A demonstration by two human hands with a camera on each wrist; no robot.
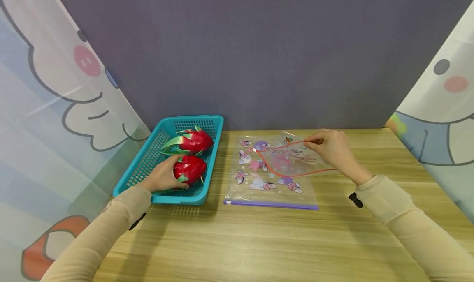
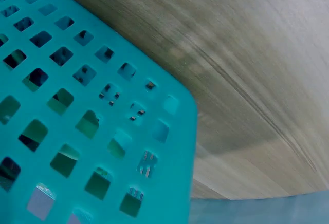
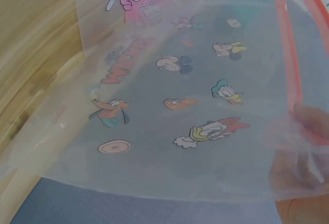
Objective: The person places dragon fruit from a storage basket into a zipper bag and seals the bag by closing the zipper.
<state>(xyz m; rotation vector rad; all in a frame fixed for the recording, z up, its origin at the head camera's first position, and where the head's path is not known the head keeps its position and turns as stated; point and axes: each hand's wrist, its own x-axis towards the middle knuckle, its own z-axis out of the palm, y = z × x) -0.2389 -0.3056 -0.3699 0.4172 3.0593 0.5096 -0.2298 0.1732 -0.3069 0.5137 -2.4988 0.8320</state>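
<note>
My left hand (image 1: 163,175) grips a red toy dragon fruit (image 1: 190,169) with green leaf tips, inside a turquoise basket (image 1: 177,200). Behind it in the same basket lies a second dragon fruit (image 1: 196,142). In the left wrist view only the perforated basket wall (image 2: 175,131) and the tabletop show; the hand is out of sight. My right hand (image 1: 335,150) pinches the red rim of a clear zip bag (image 1: 296,156) and lifts it, so the mouth gapes. Cartoon prints cover this bag (image 3: 149,172) in the right wrist view, where the fingers (image 3: 303,175) show partly through the plastic.
Flat on the wooden table (image 1: 237,245) lies another clear bag (image 1: 255,189) with a purple zip, partly under the red-rimmed one. A grey panel (image 1: 259,60) stands along the back edge. Cartoon-printed curtains (image 1: 44,121) hang at both sides.
</note>
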